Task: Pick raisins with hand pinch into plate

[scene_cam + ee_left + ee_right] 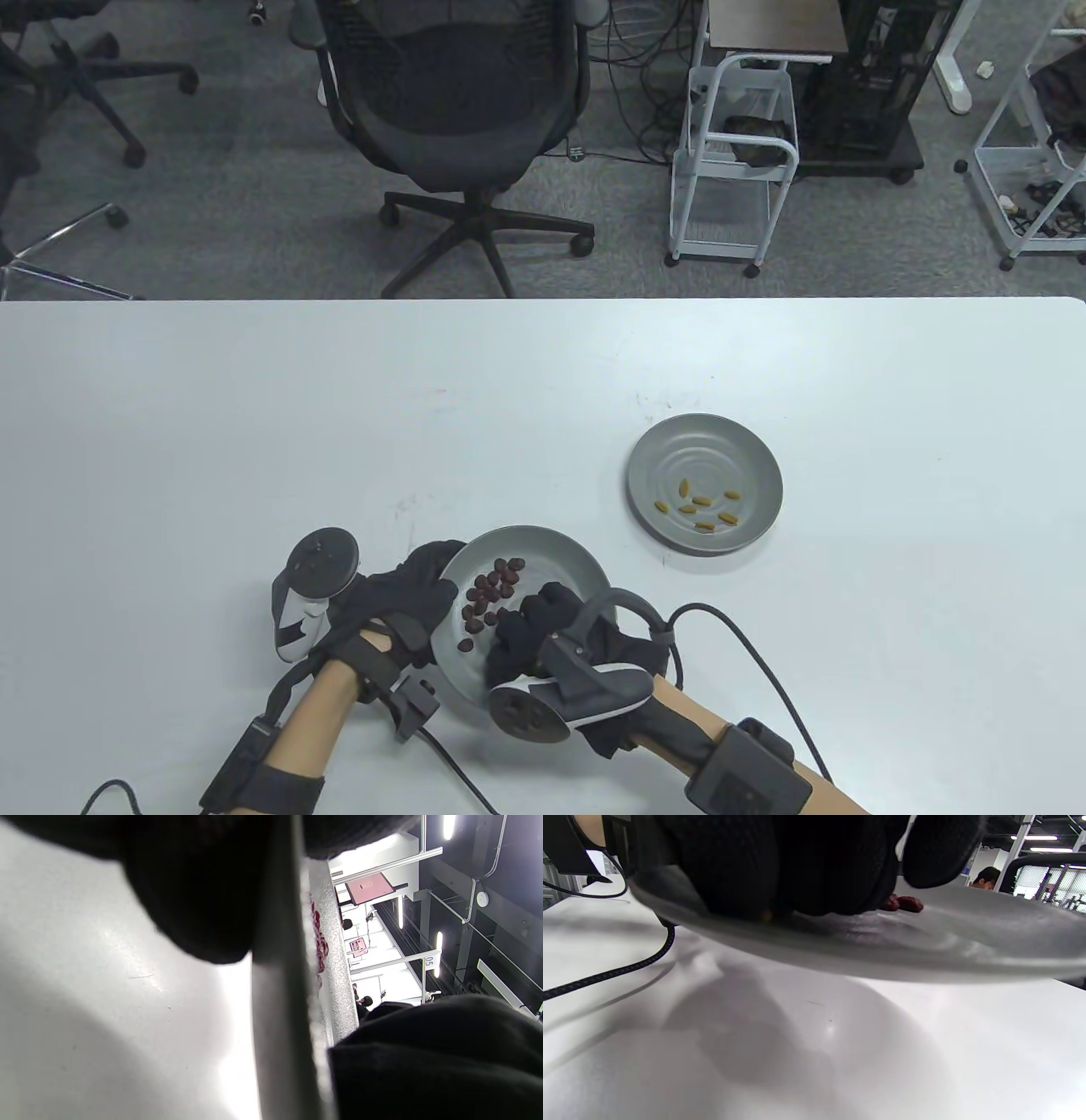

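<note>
A grey plate (560, 560) near the table's front holds several dark red raisins (492, 590). My left hand (437, 569) grips its left rim and holds it tilted above the table; the rim (280, 1005) and raisins (320, 942) show in the left wrist view. My right hand (526, 624) reaches into this plate (925, 942), fingers (734, 866) bunched on its floor beside the raisins (903, 904). A small yellowish bit (765, 916) shows under them; I cannot tell if it is pinched. A second grey plate (738, 450) to the right holds several yellow raisins (700, 507).
The white table (254, 424) stretches wide behind and to the left of the plates. Glove cables (747, 637) trail off the front edge. An office chair (458, 110) and white carts (734, 161) stand beyond the table's far edge.
</note>
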Tool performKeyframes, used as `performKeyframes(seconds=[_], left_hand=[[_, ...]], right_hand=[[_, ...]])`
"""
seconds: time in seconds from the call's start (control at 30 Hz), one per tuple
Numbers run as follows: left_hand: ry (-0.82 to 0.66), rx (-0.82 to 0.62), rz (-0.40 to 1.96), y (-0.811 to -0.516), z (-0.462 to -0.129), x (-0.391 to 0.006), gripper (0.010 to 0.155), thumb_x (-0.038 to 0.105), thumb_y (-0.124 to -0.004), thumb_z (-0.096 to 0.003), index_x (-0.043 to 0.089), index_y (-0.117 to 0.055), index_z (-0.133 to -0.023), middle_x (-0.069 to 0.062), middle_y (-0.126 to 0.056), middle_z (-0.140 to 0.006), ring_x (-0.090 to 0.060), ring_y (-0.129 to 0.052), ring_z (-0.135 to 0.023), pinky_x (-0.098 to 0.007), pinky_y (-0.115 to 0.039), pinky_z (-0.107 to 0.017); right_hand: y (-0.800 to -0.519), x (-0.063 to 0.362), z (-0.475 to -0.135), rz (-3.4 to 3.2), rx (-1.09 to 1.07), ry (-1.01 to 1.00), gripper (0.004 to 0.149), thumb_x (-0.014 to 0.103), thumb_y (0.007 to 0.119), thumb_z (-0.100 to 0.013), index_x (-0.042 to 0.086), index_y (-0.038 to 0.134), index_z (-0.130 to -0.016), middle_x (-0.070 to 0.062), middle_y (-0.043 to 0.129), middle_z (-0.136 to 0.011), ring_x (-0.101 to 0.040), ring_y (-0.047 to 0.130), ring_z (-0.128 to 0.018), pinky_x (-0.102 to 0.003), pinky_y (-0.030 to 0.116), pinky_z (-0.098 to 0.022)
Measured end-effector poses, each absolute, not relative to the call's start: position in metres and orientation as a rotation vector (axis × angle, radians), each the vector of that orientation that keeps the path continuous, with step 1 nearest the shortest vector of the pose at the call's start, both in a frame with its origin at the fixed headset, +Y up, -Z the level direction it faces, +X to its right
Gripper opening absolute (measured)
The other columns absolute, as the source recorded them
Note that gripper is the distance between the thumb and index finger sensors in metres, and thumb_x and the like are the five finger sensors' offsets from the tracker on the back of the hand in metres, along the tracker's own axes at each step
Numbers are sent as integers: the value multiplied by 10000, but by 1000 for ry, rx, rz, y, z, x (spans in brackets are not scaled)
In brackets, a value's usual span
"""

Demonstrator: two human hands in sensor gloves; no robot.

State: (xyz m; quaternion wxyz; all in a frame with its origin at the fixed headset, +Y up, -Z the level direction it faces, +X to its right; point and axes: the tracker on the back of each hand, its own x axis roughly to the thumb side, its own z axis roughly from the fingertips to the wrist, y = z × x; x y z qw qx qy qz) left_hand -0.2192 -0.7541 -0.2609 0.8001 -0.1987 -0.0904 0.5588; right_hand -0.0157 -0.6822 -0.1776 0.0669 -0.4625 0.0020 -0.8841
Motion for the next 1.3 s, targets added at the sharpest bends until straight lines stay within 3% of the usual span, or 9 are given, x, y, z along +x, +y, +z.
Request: performKeyframes(seconds=[0.37, 0.5, 0.6, 0.77, 0.9, 1.03, 1.3], left_hand=[[-193, -420, 1198, -754, -261, -220, 578, 304, -734, -478, 165, -636, -1031, -150, -972, -774, -224, -1027, -129, -340, -900, -48], [-195, -417, 1209, -753, -261, -221, 577, 304, -733, -479, 166, -635, -1031, -149, -971, -775, -222, -1027, -130, -339, -900, -49], [-193, -416, 1213, -753, -261, -221, 578, 303, -734, -478, 166, -636, -1031, -149, -971, -774, -223, -1027, -129, -341, -899, -47], [-192, -420, 1209, -753, -262, -222, 578, 302, -735, -479, 165, -636, -1032, -151, -970, -776, -226, -1026, -130, -343, -898, -48], [-188, -416, 1212, -753, -262, -223, 579, 302, -736, -477, 164, -638, -1031, -153, -972, -773, -226, -1026, -127, -343, -898, -46], [-188, -414, 1203, -752, -262, -224, 578, 302, -736, -478, 165, -639, -1032, -153, -971, -775, -227, -1025, -129, -345, -897, -47], [-185, -415, 1206, -752, -263, -225, 578, 301, -736, -477, 164, -641, -1030, -156, -972, -772, -229, -1025, -127, -346, -897, -46]], right_hand=[[-681, -17, -174, -2654, -1432, 89, 430, 342, 869, -468, 150, 874, -853, -94, 898, -738, -284, 916, -560, -589, 747, -636], [-662, -9, -180, -2730, -1408, 174, 431, 345, 867, -468, 152, 872, -854, -92, 897, -738, -280, 916, -559, -588, 748, -636], [-633, 13, -203, -2843, -1247, 342, 432, 346, 865, -469, 157, 867, -858, -90, 894, -741, -277, 913, -563, -587, 746, -638], [-617, 57, -257, -3003, -895, 432, 432, 347, 866, -472, 155, 866, -859, -92, 891, -741, -278, 909, -562, -590, 742, -639], [-634, 95, -306, -3047, -571, 345, 433, 351, 865, -472, 158, 865, -860, -89, 891, -741, -275, 909, -562, -589, 744, -637], [-675, 135, -350, -3052, -256, 185, 432, 353, 862, -474, 160, 862, -860, -88, 891, -738, -272, 911, -558, -588, 748, -628], [-733, 169, -387, -3060, 24, -109, 423, 356, 861, -472, 168, 869, -851, -81, 896, -733, -270, 915, -557, -589, 749, -623]])
